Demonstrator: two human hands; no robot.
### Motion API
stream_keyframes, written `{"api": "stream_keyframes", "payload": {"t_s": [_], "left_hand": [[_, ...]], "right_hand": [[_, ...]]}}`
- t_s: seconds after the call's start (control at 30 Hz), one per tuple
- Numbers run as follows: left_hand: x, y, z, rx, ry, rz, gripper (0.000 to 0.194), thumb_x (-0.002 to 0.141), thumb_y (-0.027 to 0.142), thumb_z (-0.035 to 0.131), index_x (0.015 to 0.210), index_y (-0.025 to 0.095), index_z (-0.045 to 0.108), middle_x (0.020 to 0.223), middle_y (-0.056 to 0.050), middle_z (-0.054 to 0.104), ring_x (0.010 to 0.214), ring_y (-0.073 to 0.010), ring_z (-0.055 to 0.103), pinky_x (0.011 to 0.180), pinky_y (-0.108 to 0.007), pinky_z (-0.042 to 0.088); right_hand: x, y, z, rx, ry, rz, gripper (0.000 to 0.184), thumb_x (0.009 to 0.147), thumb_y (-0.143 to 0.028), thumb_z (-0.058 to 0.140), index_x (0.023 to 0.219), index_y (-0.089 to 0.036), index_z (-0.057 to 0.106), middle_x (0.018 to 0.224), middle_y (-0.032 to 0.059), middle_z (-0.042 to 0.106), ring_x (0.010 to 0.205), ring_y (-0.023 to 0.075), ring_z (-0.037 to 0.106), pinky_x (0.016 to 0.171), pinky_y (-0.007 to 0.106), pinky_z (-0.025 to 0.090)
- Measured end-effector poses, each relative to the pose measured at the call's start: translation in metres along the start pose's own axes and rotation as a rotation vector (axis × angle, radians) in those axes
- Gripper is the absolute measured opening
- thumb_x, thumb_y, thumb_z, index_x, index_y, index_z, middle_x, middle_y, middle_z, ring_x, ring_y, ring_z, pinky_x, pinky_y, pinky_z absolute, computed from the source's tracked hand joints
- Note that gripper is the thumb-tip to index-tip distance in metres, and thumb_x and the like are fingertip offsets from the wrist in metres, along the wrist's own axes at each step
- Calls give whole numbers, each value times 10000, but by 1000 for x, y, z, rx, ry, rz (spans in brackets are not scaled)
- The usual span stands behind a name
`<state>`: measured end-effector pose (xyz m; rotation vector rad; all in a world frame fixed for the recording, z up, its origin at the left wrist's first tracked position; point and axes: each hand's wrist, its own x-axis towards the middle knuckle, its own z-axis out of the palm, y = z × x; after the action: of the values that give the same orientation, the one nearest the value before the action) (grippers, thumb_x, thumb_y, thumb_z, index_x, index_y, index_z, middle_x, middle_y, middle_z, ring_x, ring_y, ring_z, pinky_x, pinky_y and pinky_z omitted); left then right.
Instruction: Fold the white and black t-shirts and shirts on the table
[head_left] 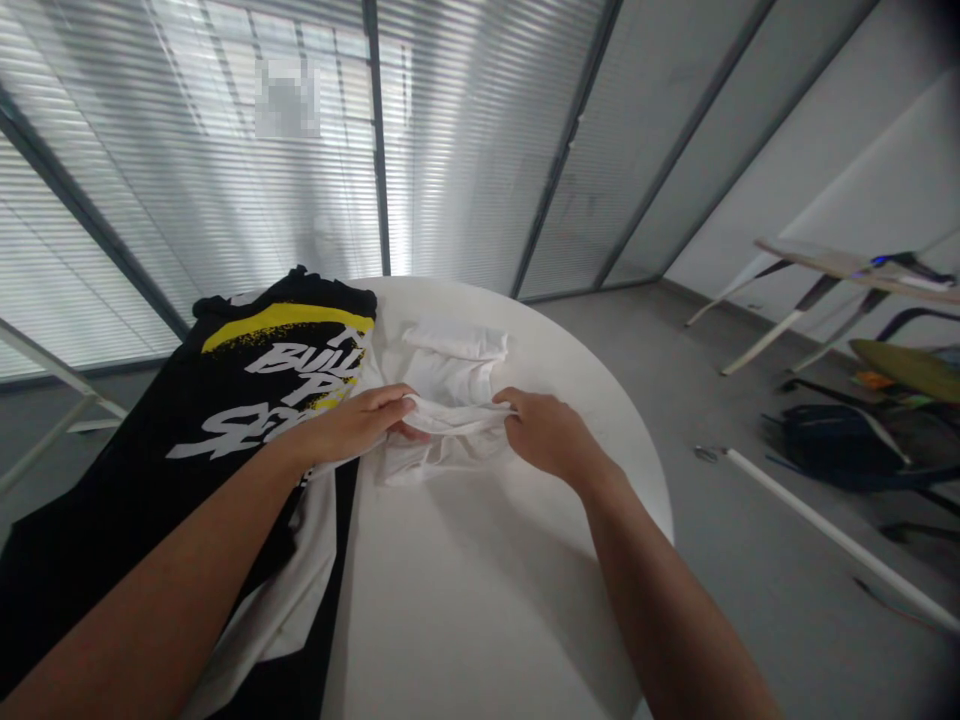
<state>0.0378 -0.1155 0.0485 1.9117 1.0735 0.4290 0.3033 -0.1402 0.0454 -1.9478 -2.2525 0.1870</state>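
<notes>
A white cloth garment [457, 385], partly folded and crumpled, lies on the white round table [480, 600]. My left hand [375, 415] pinches its near edge on the left side. On the right side of the same edge, my right hand [544, 430] grips the fabric between thumb and fingers. The edge is drawn between both hands, slightly bunched. What kind of garment it is, I cannot tell. To the left a black shirt [150, 460] with white lettering and a yellow band lies spread out, my left forearm passing over it.
White fabric [300, 570] lies along the black shirt's right side. Glass panels with blinds [465, 150] stand behind the table. At the right are a wooden-topped table [832, 262], a dark chair [840, 445] and a white pole [832, 530] near the floor.
</notes>
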Motion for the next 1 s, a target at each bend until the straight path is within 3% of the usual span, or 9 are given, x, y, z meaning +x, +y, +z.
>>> {"api": "stream_keyframes", "payload": {"t_s": [0.17,0.33,0.5,0.6,0.7,0.77,0.83,1.0], "left_hand": [[2,2,10,-154,-119,-43,298,915,492,350,893,230,490,1049,-45,718,1026,-199,647,922,-312,448],[-2,5,8,-14,-172,-34,307,904,493,380,941,234,541,1021,-16,711,1033,-196,631,946,-295,411],[-5,5,3,-3,-192,-21,327,936,478,293,946,245,522,989,-3,731,1050,-172,606,984,-287,374],[-7,6,3,79,-212,-9,350,925,488,300,958,243,548,1024,-2,702,1027,-175,603,926,-268,403],[-8,7,6,152,-295,-30,330,843,510,467,1000,229,538,1005,-19,670,941,-192,614,799,-260,443],[-8,7,12,191,-341,-34,408,750,474,602,1059,224,507,988,-25,660,904,-202,617,767,-268,447],[-7,4,18,261,-310,-39,491,697,418,651,1115,227,477,996,-34,654,894,-212,617,771,-285,442],[-4,-5,22,414,-186,-54,322,753,300,515,1068,242,485,940,-36,649,868,-220,614,727,-298,426]], "right_hand": [[10,5,3,27,172,143,250,915,-214,395,1061,-201,598,1009,129,666,922,258,626,762,342,428],[12,12,13,142,142,30,173,878,-240,497,1037,-185,537,980,110,622,902,225,605,773,314,431],[7,11,20,175,79,-61,566,790,-388,663,1247,-157,422,1172,171,571,980,254,603,764,312,434],[7,11,21,155,-18,-75,533,821,-322,633,1277,-157,413,1100,160,626,937,255,626,725,299,416],[9,17,19,161,-75,-59,391,832,-222,584,1204,-167,479,931,111,673,846,242,636,690,291,399],[11,22,18,171,-43,-68,355,806,-150,564,1157,-170,517,936,104,666,861,228,622,721,291,407],[14,27,18,171,25,-76,373,759,-78,536,1120,-172,548,975,102,643,916,216,596,786,298,416],[17,29,16,214,168,-4,401,691,-44,490,1057,-182,579,916,75,599,880,200,563,779,299,430]]}}
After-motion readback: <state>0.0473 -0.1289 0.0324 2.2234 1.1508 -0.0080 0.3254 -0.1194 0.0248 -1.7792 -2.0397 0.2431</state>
